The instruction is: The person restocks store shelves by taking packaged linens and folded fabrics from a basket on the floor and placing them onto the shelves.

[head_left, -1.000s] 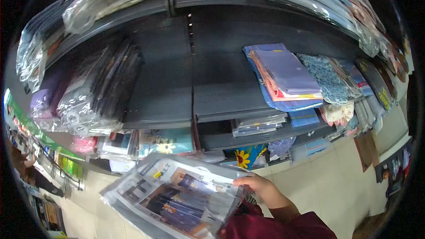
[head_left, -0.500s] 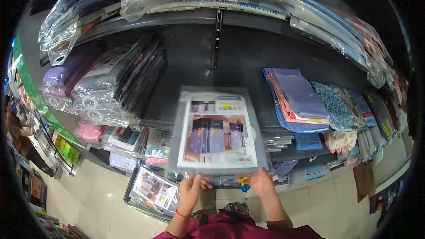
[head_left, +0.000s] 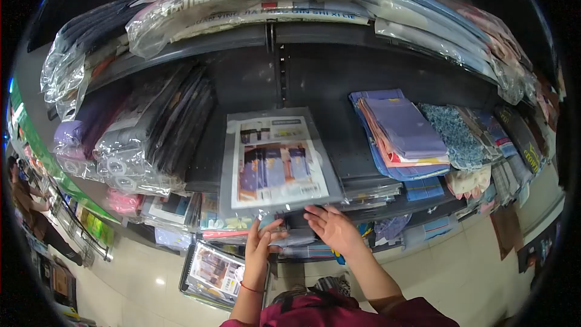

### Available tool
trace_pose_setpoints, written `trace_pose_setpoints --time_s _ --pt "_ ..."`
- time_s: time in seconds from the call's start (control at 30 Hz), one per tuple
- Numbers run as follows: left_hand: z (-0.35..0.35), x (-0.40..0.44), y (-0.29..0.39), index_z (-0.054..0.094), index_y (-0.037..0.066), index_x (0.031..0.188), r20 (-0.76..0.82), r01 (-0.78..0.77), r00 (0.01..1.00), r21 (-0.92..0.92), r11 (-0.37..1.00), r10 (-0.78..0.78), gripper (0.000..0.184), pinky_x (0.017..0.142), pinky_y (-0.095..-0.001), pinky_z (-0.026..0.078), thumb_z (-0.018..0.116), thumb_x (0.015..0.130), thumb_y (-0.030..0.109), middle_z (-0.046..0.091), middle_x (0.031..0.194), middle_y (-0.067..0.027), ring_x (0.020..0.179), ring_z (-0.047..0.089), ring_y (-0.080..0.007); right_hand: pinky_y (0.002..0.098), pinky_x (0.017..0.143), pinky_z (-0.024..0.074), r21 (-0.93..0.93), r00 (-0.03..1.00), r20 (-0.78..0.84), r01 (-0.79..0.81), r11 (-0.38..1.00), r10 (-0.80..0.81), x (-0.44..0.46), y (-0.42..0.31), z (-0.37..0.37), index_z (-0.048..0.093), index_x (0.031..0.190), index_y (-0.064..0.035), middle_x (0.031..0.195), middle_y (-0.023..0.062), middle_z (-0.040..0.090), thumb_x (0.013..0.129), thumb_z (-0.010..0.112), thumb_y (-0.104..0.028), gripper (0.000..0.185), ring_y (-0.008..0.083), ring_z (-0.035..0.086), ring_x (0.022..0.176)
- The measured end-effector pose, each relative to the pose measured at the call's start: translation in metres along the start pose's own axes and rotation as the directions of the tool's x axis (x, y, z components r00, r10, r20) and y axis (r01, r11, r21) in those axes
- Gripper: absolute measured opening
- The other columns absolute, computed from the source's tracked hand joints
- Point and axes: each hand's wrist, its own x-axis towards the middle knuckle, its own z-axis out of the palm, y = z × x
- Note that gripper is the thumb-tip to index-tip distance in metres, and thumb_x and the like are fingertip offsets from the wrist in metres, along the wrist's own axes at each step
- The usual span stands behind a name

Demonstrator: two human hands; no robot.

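Note:
A flat plastic-wrapped pack (head_left: pixel 227 169) with a printed insert picturing blue hanging panels lies on the dark middle shelf. My left hand (head_left: pixel 262 243) is just below its front left corner, fingers apart and holding nothing. Close to the front right part of the pack is my right hand (head_left: pixel 334 230), palm up with the fingers spread; whether its fingertips touch the plastic I cannot tell. Down on the left, a similar pack (head_left: pixel 212 269) with a picture insert lies in a dark-rimmed container near the floor.
Bagged grey textiles (head_left: pixel 136 145) are stacked left on the shelf. To the right sits a pile of folded purple cloths (head_left: pixel 402 127), beside a blue fluffy textile (head_left: pixel 451 133). Plastic-wrapped textiles (head_left: pixel 272 15) fill the upper shelf. Far left, a person (head_left: pixel 30 206) stands near a shopping cart (head_left: pixel 78 224).
The pack has gone from my hands onto the shelf, further forward and slightly left in view. Both hands have let go and their fingers have opened.

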Motion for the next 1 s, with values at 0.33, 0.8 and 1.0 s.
trace_pose_setpoints --time_s 0.33,0.8,1.0 --pt "-0.024 -0.041 -0.073 0.042 -0.003 0.116 -0.068 0.020 0.998 0.166 0.986 -0.009 0.039 0.080 -0.0284 0.042 0.041 0.077 -0.008 0.053 0.107 -0.0160 0.093 0.054 -0.0205 0.0336 0.084 0.0437 -0.280 0.810 0.017 -0.559 0.781 0.586 -0.073 0.077 -0.080 0.043 0.119 -0.0006 0.107 0.0128 0.054 0.088 0.046 -0.017 0.035 0.0220 0.056 0.094" --pt "0.035 0.063 -0.021 0.026 0.012 0.135 0.274 -0.215 0.829 0.961 -0.174 0.488 0.078 0.104 -0.0525 0.014 0.056 0.064 0.001 0.012 0.142 -0.0215 0.130 0.007 -0.0427 0.0259 0.081 0.0445 -0.444 0.945 -0.199 -0.323 0.836 0.260 -0.101 0.007 -0.115 0.049 0.115 -0.0050 0.099 0.0070 0.059 0.091 0.045 -0.023 0.030 0.0141 0.057 0.090" --pt "0.042 0.096 -0.007 0.027 0.010 0.135 0.272 -0.167 0.742 0.960 -0.223 0.613 0.088 0.106 -0.0490 0.012 0.044 0.051 -0.008 0.017 0.142 -0.0143 0.132 0.012 -0.0347 0.0281 0.084 0.0440 -0.379 0.940 -0.285 -0.291 0.879 0.189 -0.147 -0.036 -0.158 0.047 0.116 -0.0049 0.100 0.0083 0.058 0.091 0.045 -0.024 0.032 0.0150 0.056 0.091"
